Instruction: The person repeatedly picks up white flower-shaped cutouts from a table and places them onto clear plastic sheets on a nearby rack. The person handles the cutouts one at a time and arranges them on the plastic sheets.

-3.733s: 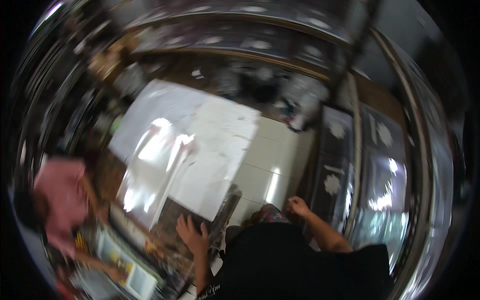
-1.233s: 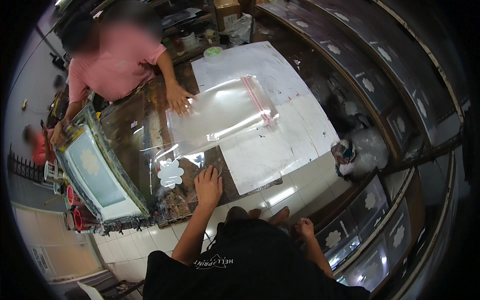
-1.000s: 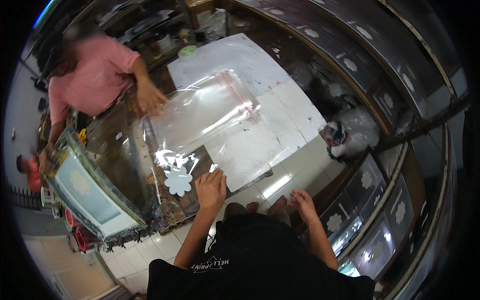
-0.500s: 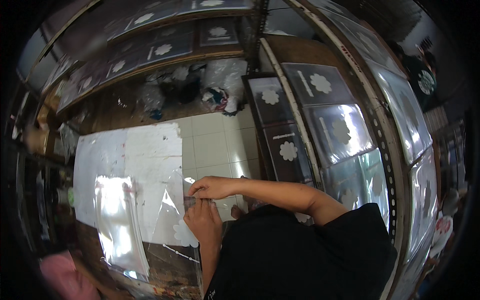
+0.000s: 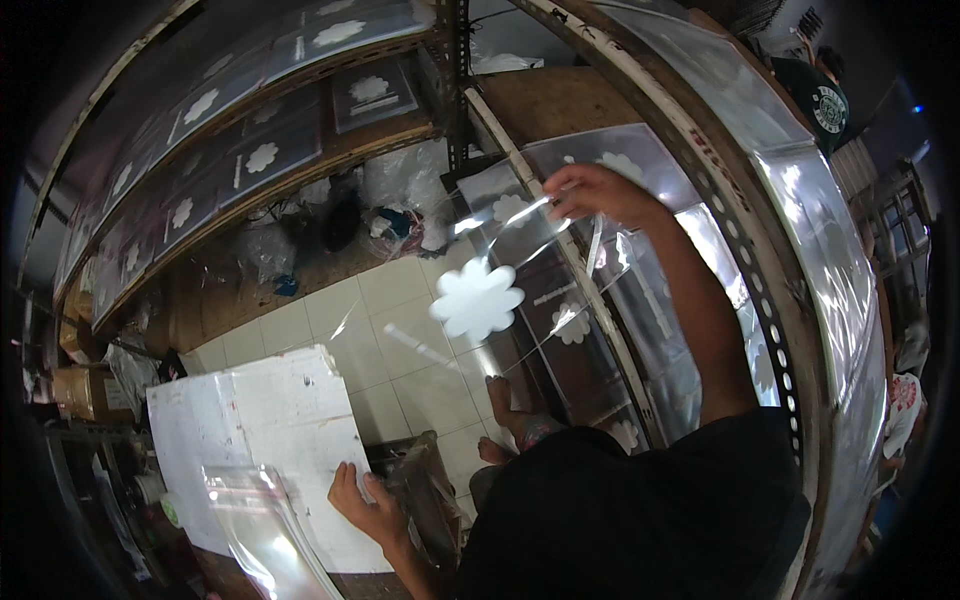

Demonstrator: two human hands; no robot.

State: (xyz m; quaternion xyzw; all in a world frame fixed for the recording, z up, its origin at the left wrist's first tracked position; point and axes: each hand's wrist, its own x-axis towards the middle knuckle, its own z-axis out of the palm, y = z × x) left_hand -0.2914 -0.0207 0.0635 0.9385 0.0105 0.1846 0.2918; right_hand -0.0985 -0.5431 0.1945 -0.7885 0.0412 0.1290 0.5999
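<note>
My right hand (image 5: 597, 192) is raised over the rack at the right, fingers closed on the edge of a clear plastic sheet (image 5: 478, 300). That sheet carries a white scalloped flower shape and a pale strip, and hangs in the air over the tiled floor. Low at the left, my left hand (image 5: 368, 508) has its fingers apart and holds nothing. It is at the right edge of a white board (image 5: 290, 400) on the table. Beside it on the board lies a stack of clear plastic bags (image 5: 262, 525), shiny with glare.
Shelves with similar flower-marked sheets (image 5: 262, 157) run along the far left. The right-hand rack holds more sheets (image 5: 640, 290) behind a perforated metal post (image 5: 735, 215). Bundled plastic (image 5: 400, 225) lies beneath the shelf. Another person (image 5: 825, 105) is at the far right.
My right hand has swung up and right from the board, carrying the clear sheet off it. My left hand has let go and moved lower left. The view has turned rightward.
</note>
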